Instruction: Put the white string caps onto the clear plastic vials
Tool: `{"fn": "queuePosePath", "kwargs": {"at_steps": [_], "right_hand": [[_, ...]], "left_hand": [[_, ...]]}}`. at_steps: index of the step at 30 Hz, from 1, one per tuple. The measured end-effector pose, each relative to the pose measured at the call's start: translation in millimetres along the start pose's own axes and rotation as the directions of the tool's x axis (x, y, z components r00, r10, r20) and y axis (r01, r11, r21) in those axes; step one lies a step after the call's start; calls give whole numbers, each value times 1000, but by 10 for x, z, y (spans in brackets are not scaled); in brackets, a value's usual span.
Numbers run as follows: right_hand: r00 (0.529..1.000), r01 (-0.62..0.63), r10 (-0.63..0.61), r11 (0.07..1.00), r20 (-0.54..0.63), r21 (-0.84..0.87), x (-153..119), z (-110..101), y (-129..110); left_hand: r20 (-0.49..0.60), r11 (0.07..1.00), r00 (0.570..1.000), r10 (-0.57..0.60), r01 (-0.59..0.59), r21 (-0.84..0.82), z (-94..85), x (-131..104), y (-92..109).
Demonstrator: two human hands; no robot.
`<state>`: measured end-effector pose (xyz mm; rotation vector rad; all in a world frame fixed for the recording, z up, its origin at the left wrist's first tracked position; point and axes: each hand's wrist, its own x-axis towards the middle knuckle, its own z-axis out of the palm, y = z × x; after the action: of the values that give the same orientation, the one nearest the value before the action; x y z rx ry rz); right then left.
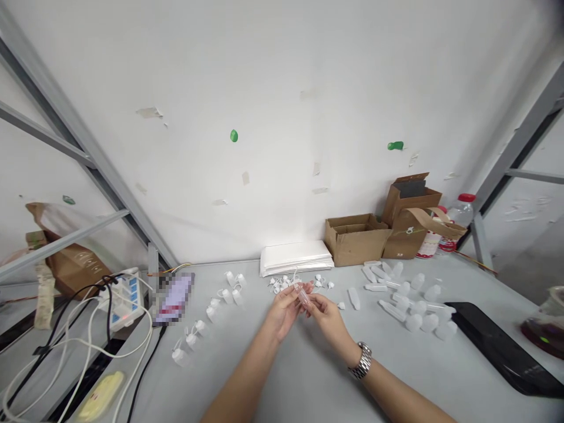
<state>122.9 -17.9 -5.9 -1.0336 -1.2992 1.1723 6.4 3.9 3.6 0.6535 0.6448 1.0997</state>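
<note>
A small translucent plastic bottle [303,295] is held tilted between my two hands over the middle of the table. My left hand [284,308] is closed around its upper end, where a thin white strap shows; the cap there is mostly hidden by fingers. My right hand [325,314], with a metal watch on the wrist, pinches its lower part. Just beyond my fingers lies a loose pile of small white caps [282,284]. Several uncapped translucent bottles [414,302] are scattered to the right, and one bottle [353,298] lies nearer my right hand.
Capped bottles [211,308] stand in a line on the left. Behind are a stack of white paper [296,257] and an open cardboard box [358,244]. A power strip [127,302] with cables and a phone [174,298] lie left; a black tray-like object [502,346] lies right.
</note>
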Motion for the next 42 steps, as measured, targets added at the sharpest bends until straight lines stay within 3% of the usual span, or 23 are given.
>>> {"fn": "queuePosePath", "kwargs": {"at_steps": [7, 14, 21, 28, 37, 40, 42], "right_hand": [[999, -9, 9, 1000, 46, 2, 54, -51, 19], [998, -18, 22, 997, 62, -73, 37, -26, 47], [988, 131, -152, 913, -24, -385, -32, -44, 65], [975, 184, -221, 877, -32, -444, -24, -36, 87], [973, 167, -215, 900, -77, -402, 22, -112, 40], [961, 108, -196, 917, -197, -383, 84, -214, -55], [947, 74, -173, 937, -269, -343, 124, -278, -96]], "left_hand": [[33, 998, 999, 7, -9, 55, -6, -5, 12], [-75, 991, 996, 52, -42, 123, -14, 14, -10], [12, 1000, 1000, -23, 23, 14, 1, -19, -14], [34, 1000, 999, -8, 8, -12, -20, -3, 8], [-3, 974, 996, 91, -88, 210, 5, -2, 90], [-159, 890, 944, 289, -204, 407, -122, 55, 171], [-225, 744, 841, 492, -273, 609, -206, 85, 175]]}}
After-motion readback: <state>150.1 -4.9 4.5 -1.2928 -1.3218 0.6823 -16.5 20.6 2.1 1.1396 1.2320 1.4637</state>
